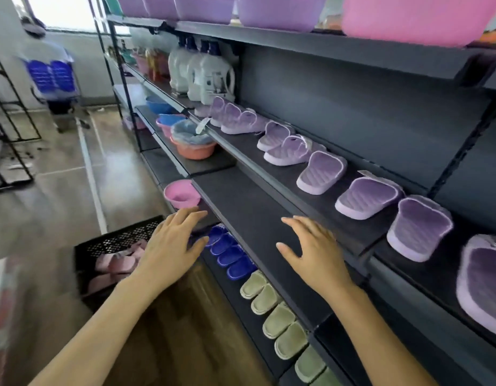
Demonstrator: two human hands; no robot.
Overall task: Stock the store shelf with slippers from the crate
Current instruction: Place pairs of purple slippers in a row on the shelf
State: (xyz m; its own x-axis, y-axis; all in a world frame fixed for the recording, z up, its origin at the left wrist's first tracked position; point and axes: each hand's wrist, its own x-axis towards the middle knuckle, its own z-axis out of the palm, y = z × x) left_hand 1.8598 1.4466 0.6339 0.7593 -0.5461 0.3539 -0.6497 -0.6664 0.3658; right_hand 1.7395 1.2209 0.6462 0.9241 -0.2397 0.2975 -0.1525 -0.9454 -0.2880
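Note:
A black plastic crate stands on the floor at the lower left, with pink slippers inside. My left hand hovers over the crate's right side, fingers spread, holding nothing. My right hand is open above the bare middle shelf, fingers spread, also holding nothing. Several purple slippers line the shelf above. On the bottom shelf lie blue slippers and pale green slippers.
Pink, blue and orange basins sit on the left shelf section. White detergent bottles stand further back. Purple and pink tubs fill the top shelf. A person stands far down the aisle. A black wire rack is at left.

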